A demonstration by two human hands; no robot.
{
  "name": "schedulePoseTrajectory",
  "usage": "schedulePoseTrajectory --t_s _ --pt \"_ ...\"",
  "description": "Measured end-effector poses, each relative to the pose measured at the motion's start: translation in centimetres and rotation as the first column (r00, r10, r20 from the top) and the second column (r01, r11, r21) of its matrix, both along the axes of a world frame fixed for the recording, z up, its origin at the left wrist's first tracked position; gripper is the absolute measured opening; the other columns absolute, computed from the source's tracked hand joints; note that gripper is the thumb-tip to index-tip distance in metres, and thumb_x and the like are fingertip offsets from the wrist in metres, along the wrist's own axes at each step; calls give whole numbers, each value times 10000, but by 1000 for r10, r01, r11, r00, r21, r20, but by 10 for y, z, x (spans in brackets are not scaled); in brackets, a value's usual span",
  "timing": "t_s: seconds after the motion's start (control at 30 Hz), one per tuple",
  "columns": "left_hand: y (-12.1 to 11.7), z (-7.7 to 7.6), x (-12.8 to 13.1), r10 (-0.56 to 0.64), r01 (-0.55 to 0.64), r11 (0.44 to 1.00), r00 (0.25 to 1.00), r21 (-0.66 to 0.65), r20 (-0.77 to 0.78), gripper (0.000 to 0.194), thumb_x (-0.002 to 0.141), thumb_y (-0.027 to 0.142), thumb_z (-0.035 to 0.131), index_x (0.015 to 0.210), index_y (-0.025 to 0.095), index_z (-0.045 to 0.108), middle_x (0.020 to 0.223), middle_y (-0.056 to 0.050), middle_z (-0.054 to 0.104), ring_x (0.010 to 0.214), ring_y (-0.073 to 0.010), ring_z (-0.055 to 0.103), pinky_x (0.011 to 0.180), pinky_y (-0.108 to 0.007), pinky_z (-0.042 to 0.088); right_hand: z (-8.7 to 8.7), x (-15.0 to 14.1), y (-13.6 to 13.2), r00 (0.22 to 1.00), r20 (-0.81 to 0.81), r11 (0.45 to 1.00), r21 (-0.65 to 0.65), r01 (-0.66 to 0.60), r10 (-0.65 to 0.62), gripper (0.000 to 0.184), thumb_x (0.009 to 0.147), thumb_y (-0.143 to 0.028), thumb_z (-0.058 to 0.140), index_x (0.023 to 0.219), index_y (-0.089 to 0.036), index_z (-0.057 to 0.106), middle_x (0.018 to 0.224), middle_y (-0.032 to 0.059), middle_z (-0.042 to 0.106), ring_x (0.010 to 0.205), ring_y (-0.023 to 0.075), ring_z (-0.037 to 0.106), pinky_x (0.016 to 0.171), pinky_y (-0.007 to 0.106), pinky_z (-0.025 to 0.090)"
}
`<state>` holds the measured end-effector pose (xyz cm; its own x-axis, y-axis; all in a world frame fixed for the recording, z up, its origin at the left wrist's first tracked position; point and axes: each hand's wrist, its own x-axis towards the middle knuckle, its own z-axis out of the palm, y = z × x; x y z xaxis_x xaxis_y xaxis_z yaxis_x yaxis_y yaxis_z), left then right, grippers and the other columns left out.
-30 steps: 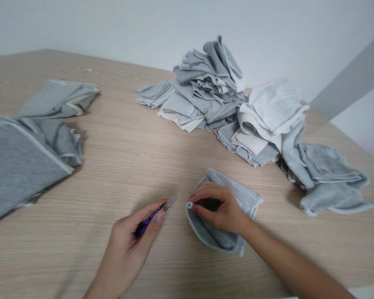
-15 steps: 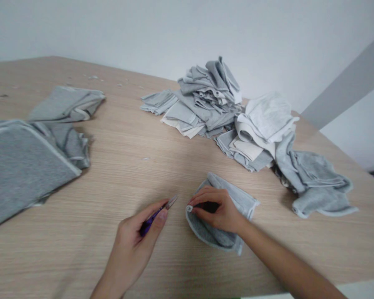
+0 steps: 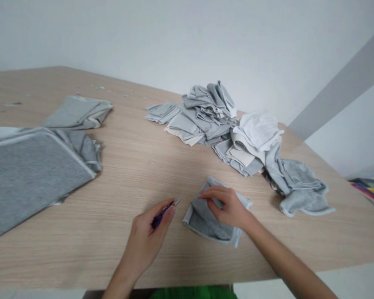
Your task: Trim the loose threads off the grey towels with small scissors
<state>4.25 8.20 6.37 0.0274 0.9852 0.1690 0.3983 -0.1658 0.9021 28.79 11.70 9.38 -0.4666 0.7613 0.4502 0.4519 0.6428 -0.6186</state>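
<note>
My left hand (image 3: 151,232) is closed around small thread snips with a purple handle (image 3: 158,220); their metal tips point up and right, a short way left of a grey fabric piece. That piece of grey fabric (image 3: 202,222) lies on the table with pale edges and a folded left side. Over it hovers my right hand (image 3: 227,205), index finger stretched out and thumb apart below it, with nothing seen between them. Part of the fabric is hidden beneath this hand.
A heap of grey fabric pieces (image 3: 202,114) lies at the back, beside white folded fabric (image 3: 258,128) and crumpled grey cloth (image 3: 302,182). Large folded grey fabric (image 3: 31,174) and a smaller one (image 3: 77,112) lie left. Scraps dot the wooden table (image 3: 127,182).
My right hand has let go of the rolled fabric edge and risen slightly off it; the fabric now lies flatter. The snips stay in my left hand. The view has shifted.
</note>
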Motion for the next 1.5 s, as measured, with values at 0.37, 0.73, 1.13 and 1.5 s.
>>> schedulePoseTrajectory --t_s 0.37,0.73,1.13,1.5 --pt "2 -6 -1 -5 4 999 999 37 44 412 893 520 576 1084 203 756 991 -56 799 910 -239 744 855 -351 592 -17 55 -4 838 436 926 -28 377 -329 606 857 -334 690 1403 -136 518 1369 181 597 1266 290 575 1096 460 461" --pt "2 -11 -7 -17 14 999 998 42 63 384 905 504 579 1102 221 750 944 -33 793 852 -209 737 777 -295 583 -18 32 -15 753 387 846 252 469 -533 265 974 -194 463 1104 -152 690 1064 122 711 1002 253 648 907 382 529" --pt "2 -11 -6 -20 18 999 999 30 46 380 907 497 573 1101 225 753 967 -31 801 851 -206 749 785 -294 597 -27 16 -38 721 458 854 240 462 -519 229 1001 -215 458 983 -179 684 869 88 685 810 223 639 739 336 490" --pt "1 -12 -6 -8 7 1000 1000 27 23 383 893 504 584 1097 230 756 1023 -38 799 920 -228 752 831 -325 601 -21 20 -38 909 246 942 71 328 -336 182 955 -266 579 1064 -207 711 1069 104 712 1000 240 682 870 367 559"
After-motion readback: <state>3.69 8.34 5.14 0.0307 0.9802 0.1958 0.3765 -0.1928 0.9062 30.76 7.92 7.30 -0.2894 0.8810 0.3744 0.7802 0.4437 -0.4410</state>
